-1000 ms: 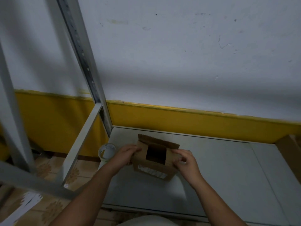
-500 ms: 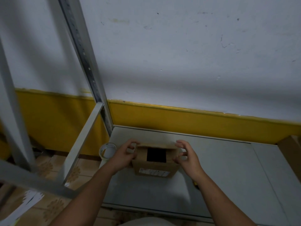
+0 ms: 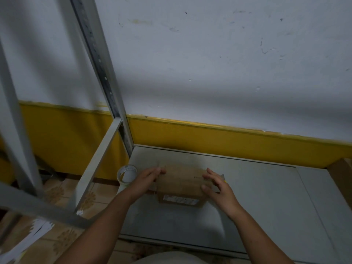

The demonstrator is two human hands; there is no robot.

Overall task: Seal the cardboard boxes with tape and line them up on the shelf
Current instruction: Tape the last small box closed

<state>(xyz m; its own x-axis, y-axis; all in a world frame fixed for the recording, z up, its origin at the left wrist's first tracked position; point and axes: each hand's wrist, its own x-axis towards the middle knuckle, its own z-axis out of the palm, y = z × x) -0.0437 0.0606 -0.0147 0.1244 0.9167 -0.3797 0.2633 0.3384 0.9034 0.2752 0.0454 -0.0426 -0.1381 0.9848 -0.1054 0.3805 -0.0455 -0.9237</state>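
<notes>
Cardboard box (image 3: 181,184) is found standing on the grey shelf (image 3: 257,197), toward its left end, with the labelled side turned to the wearer. Top flaps are seen folded down and the opening is covered. No tape can be made out across the seam, though the view is blurred.

Left hand (image 3: 147,178) is laid on the nine o'clock end of the lid, fingers straight and pressed flat. Right hand (image 3: 217,185) is spread loosely over the three o'clock end, fingers relaxed and thumb at the near side; nothing is gripped by either. This placing is judged to keep the flaps down against their spring until tape is applied.

Tape roll (image 3: 127,175) is noted at nine o'clock of the box, at the shelf's left edge and just beside the left hand, presumably kept within reach for that purpose. A second brown carton (image 3: 342,176) is partly seen at three o'clock, well apart, at the frame's edge. Sealing is judged not yet begun.
</notes>
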